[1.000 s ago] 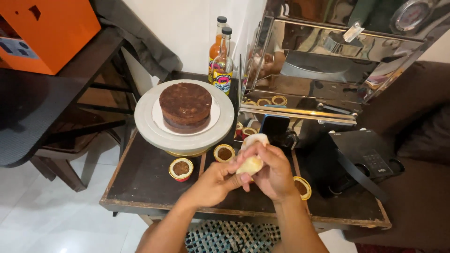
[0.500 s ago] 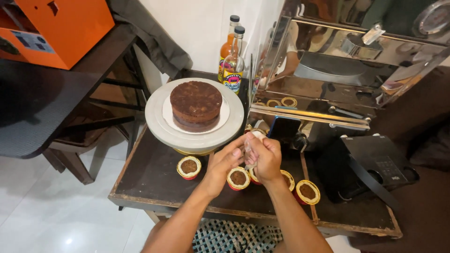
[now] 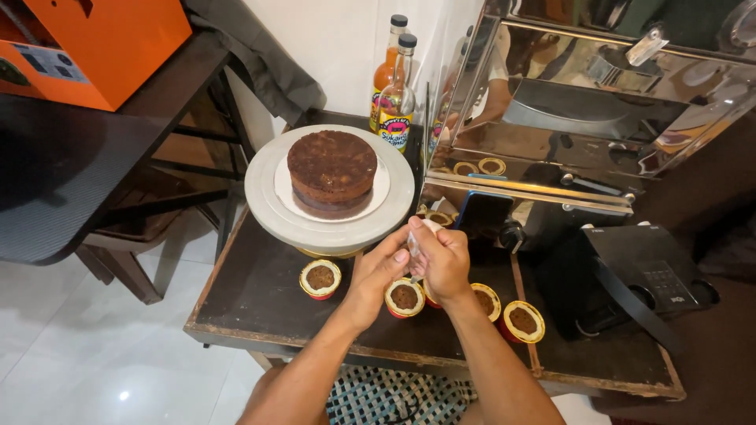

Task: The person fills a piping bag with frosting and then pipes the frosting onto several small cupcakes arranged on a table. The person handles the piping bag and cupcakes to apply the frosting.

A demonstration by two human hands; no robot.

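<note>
- Our right hand has its fingers clenched round a piping bag; our left hand pinches its lower part.
- The tip hangs just above one cupcake on the worktop: we judge piping is about to start, calling for a steady squeeze.
- More cupcakes crowd close beside it; the cake on its turntable and two bottles stand behind.

White glossy tiled floor reflects a small light spot. Plain white wall behind. Worn dark wooden worktable with chipped front edge. Black desk stands left, bearing an orange box.
</note>
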